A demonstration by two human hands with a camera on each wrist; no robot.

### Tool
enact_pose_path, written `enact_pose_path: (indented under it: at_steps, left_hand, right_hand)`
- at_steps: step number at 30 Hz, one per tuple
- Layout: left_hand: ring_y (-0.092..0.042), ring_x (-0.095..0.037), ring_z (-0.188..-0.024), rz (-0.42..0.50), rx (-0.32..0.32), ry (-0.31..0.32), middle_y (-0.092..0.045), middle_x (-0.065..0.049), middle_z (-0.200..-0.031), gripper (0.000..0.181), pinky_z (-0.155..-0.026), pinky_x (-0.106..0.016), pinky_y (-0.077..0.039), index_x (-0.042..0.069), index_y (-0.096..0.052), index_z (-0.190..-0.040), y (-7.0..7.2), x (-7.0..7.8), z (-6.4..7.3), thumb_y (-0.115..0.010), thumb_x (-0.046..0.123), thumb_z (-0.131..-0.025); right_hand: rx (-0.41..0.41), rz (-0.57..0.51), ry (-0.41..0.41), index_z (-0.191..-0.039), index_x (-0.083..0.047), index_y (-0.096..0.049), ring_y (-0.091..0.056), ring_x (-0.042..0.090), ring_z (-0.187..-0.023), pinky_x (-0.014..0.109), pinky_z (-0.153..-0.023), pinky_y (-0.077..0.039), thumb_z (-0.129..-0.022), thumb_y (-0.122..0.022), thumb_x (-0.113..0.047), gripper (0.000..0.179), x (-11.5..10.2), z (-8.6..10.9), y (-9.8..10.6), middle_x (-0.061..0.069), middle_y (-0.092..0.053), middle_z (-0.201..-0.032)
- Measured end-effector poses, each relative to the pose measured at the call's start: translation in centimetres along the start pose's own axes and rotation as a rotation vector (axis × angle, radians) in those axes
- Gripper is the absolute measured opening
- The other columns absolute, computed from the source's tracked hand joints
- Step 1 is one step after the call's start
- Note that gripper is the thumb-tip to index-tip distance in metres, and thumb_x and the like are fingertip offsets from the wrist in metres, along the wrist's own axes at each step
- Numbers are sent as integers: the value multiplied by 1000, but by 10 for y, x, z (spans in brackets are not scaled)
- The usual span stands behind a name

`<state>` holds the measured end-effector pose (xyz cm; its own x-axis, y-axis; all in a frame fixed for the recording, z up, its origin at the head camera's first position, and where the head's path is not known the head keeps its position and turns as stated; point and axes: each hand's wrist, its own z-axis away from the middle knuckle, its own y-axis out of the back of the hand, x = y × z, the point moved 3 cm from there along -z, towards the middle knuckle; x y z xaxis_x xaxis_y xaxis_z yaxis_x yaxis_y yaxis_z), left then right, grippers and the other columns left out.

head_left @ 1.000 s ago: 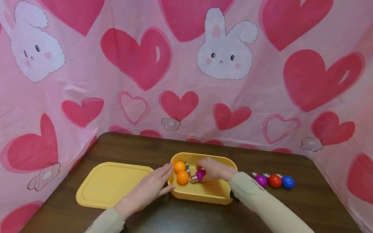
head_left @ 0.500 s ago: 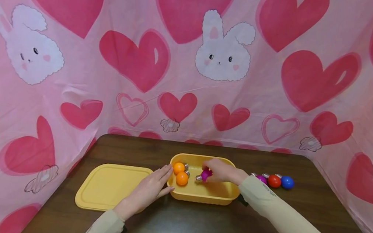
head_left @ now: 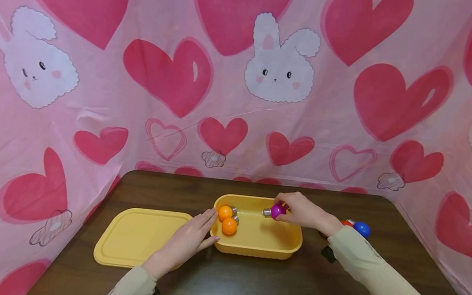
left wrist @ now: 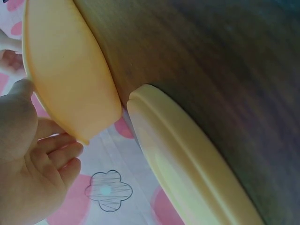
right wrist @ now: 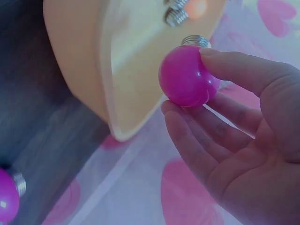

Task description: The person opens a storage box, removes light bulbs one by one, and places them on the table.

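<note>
My right hand [head_left: 300, 210] pinches a purple light bulb [right wrist: 187, 77] between thumb and fingers. In the head view it is over the right end of the yellow box [head_left: 254, 251], its silver screw base pointing left. My left hand [head_left: 188, 234] rests on the left end of the box with straight fingers at the rim; the left wrist view shows the thumb and fingers of this hand [left wrist: 35, 154] along the edge. Inside the box at its left end lie two orange bulbs, a rear one [head_left: 225, 212] and a front one [head_left: 229, 226].
The yellow lid [head_left: 137, 237] lies flat on the brown table [head_left: 224, 287], left of the box. To the right are a blue bulb [head_left: 362, 229] and a red bulb [head_left: 346, 222], partly behind the right arm. Another purple bulb [right wrist: 7, 197] shows in the right wrist view.
My right hand has lifted the purple bulb from the floor of the box and moved it right, toward the box's right end. The left hand stays in place at the left rim.
</note>
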<state>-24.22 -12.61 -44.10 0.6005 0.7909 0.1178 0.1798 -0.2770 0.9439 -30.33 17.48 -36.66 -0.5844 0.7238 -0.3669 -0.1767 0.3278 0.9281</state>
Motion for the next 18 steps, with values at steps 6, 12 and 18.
enact_pose_path:
  at_steps: [6, 12, 18]
  left_hand:
    - [-49, -32, -139, 4, -9, 6, -48, -18, -151, 67, -114, -48, -42, -1, -47, -145, 1, 1, 1, -60, 42, -97]
    - [-48, -31, -140, 25, -26, 28, -47, -17, -152, 68, -114, -48, -42, 1, -46, -146, 2, 1, 0, -60, 44, -96]
    - [-47, -30, -141, 32, -33, 34, -46, -15, -153, 68, -115, -48, -42, 2, -45, -147, 2, 1, 1, -58, 47, -97]
  right_hand:
    - [64, 42, -39, -108, -6, -66, -64, 14, -83, 34, -78, -62, -82, -80, -19, 32, 12, 18, 21, 4, -72, -97]
    - [148, 75, -88, -109, -5, -66, -67, 19, -88, 41, -82, -62, -83, -80, -19, 33, 34, 39, 37, 5, -72, -98]
    - [225, 62, -138, -110, -1, -65, -70, 27, -92, 48, -83, -60, -84, -78, -15, 33, 59, 65, 49, 11, -72, -100]
